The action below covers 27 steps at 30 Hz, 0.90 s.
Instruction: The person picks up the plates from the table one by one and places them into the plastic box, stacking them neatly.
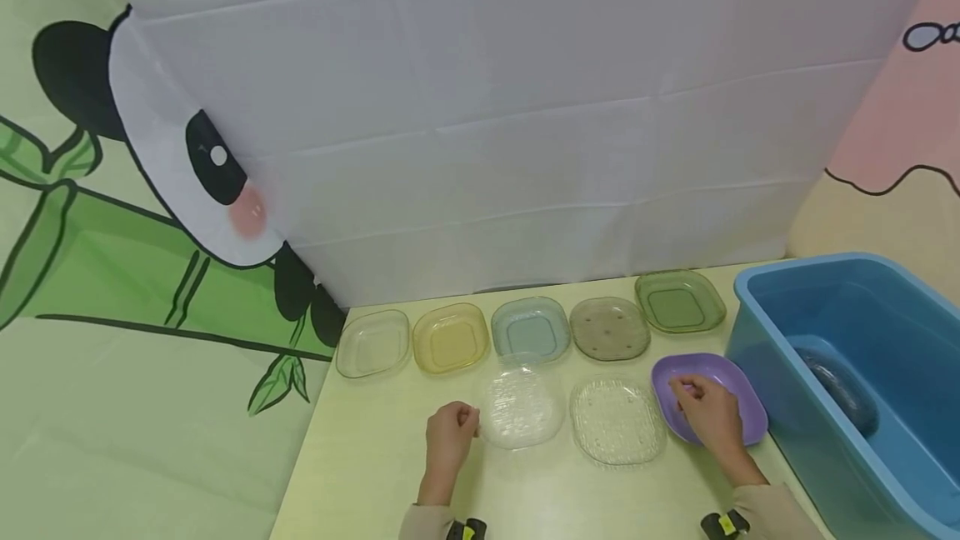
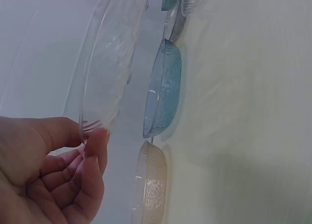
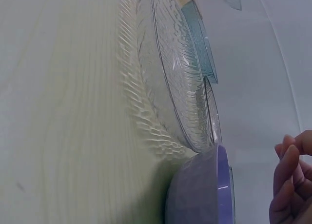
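Observation:
My left hand [image 1: 450, 433] pinches the edge of a clear, patterned dish [image 1: 522, 405] between thumb and fingers. In the left wrist view the raised clear dish [image 2: 111, 53] is tilted, with blue and yellow dishes beyond it. Over a purple dish [image 1: 752, 415] hovers my right hand [image 1: 708, 415], its fingers loosely curled and holding nothing. The right wrist view shows these fingers apart from the purple dish [image 3: 195, 194]. Between the two hands, a second clear textured dish [image 1: 618, 422] lies on the table.
Along the back stand a clear dish [image 1: 372, 344], a yellow dish [image 1: 451, 338], a blue dish [image 1: 531, 329], a greyish dish [image 1: 610, 329] and a green dish [image 1: 680, 302]. A large blue tub [image 1: 798, 415] with a dark rounded thing [image 1: 840, 390] inside borders the right side.

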Each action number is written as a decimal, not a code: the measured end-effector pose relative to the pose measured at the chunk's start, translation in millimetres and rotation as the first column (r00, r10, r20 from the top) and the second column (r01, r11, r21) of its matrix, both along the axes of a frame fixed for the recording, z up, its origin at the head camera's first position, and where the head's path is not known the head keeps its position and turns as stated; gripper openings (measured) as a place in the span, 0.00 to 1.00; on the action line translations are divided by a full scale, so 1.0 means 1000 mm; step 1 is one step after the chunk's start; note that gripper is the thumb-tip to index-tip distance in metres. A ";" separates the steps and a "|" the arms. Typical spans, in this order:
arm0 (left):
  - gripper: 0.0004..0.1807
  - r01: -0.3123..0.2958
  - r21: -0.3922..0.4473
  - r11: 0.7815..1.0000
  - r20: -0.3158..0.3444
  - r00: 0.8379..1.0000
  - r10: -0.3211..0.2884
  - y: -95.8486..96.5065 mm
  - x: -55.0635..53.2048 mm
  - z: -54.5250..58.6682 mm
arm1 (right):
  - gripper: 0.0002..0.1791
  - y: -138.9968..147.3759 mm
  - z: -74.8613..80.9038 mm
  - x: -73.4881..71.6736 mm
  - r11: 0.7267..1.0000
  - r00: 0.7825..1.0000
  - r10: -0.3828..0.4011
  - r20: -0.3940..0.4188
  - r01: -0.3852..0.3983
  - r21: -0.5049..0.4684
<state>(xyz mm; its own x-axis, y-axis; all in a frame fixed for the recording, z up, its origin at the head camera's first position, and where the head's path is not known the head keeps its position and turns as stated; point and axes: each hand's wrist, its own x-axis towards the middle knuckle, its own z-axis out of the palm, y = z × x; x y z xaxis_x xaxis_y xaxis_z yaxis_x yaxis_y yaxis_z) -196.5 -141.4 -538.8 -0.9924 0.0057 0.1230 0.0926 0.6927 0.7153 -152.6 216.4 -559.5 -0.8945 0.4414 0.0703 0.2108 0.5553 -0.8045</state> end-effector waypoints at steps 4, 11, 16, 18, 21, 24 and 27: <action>0.06 -0.005 0.028 1.000 -0.014 1.000 0.006 0.008 -0.003 0.008 | 0.17 -0.001 0.000 0.000 1.000 1.000 0.007 0.016 -0.007 -0.002; 0.07 0.006 0.050 0.999 -0.036 0.999 -0.004 0.022 -0.007 0.024 | 0.17 -0.004 0.003 -0.002 1.000 0.999 -0.001 0.040 0.001 -0.012; 0.07 0.027 0.060 0.998 -0.043 0.999 -0.025 0.031 -0.008 0.035 | 0.16 -0.005 0.004 -0.003 1.000 0.999 -0.003 0.034 0.004 -0.018; 0.07 0.035 0.068 0.997 -0.046 0.998 -0.032 0.035 -0.009 0.039 | 0.15 -0.006 0.004 -0.003 1.000 1.000 0.000 0.028 0.000 -0.018; 0.06 0.049 0.081 0.996 -0.044 0.998 -0.045 0.041 -0.009 0.043 | 0.13 -0.008 0.003 -0.004 1.000 1.000 0.010 0.018 -0.010 -0.015; 0.06 0.072 0.095 0.993 -0.036 0.997 -0.069 0.048 -0.009 0.044 | 0.13 -0.010 0.002 -0.005 1.000 1.000 0.014 0.014 -0.014 -0.016; 0.06 0.090 0.103 0.991 -0.022 0.996 -0.088 0.056 -0.008 0.043 | 0.13 -0.013 0.002 -0.007 1.000 1.000 0.019 0.007 -0.018 -0.024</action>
<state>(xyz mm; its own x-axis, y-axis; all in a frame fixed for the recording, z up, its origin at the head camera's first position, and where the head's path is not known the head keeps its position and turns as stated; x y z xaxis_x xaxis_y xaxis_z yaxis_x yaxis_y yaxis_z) -204.3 -85.3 -495.6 -0.9862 0.0800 0.1451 0.1638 0.6036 0.7803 -159.2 203.8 -557.4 -0.9030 0.4262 0.0534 0.2064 0.5395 -0.8163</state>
